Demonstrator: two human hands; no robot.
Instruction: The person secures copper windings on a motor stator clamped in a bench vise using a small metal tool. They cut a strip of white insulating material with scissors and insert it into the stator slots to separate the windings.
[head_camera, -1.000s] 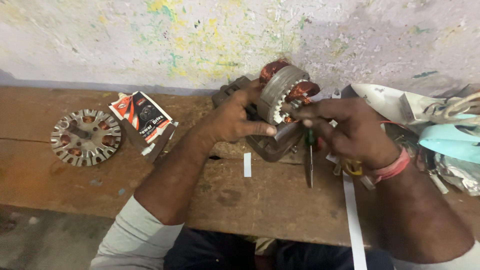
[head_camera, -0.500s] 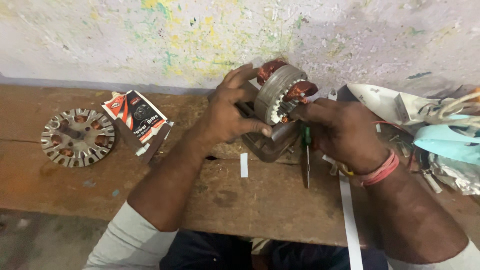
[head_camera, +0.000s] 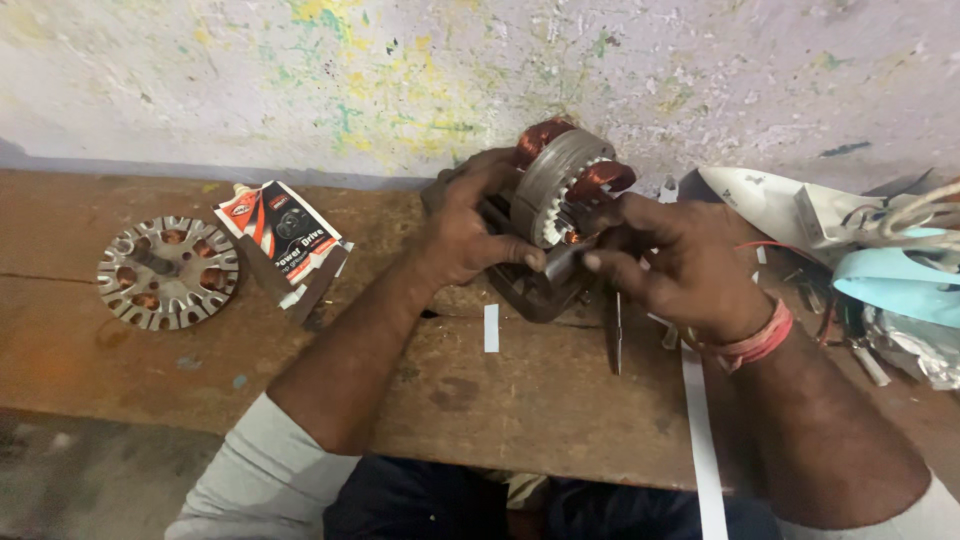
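Observation:
A round metal motor stator (head_camera: 562, 185) with copper-coloured windings stands on edge in a dark vise (head_camera: 528, 288) on the wooden bench (head_camera: 120, 380). My left hand (head_camera: 470, 232) wraps the stator's left side, thumb lying along its lower rim. My right hand (head_camera: 670, 260) presses its fingertips against the stator's toothed inner face on the right. A red thread band circles my right wrist. Whether the right fingers pinch anything small is hidden.
A round slotted rotor plate (head_camera: 168, 272) lies at the bench's left. A small printed box (head_camera: 285, 238) sits beside it. A screwdriver (head_camera: 614, 335), a short white strip (head_camera: 491, 327) and a long white strip (head_camera: 700, 440) lie near the front. Fan parts, wires and foil (head_camera: 880, 270) crowd the right.
The view has shifted slightly. Both hands stay on the stator, with only small finger shifts on its rim and teeth.

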